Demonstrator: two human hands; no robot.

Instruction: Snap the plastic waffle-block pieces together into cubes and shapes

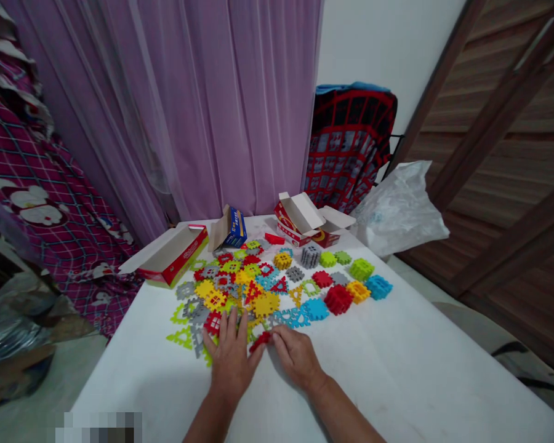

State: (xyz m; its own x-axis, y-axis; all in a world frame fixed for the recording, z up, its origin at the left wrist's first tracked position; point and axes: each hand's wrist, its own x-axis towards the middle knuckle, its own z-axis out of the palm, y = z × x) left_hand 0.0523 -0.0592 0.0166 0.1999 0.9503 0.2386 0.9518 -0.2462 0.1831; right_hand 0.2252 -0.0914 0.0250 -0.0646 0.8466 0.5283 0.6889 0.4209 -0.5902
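My left hand (231, 354) lies with spread fingers over the near edge of a pile of plastic interlocking building tiles (265, 303). Between my hands is a red interlocking tile (260, 341); its right end is pinched by my right hand (298, 357), and my left thumb is close to its lower left end. Under and around my left fingertips are a red window tile (212, 322), grey tiles and lime-green ones. A lime triangle tile (181, 338) lies left of my left hand. Beyond my right hand sit a blue stack (314, 309) and a red stack (338, 299) of tiles.
Further stacks sorted by colour, such as blue (378, 287) and lime (361, 269), stand at the right. Open cartons line the back: a red-and-yellow box (178, 261), a blue box (235, 227) and red boxes (295, 224). A white plastic bag (397, 209) is at the right edge.
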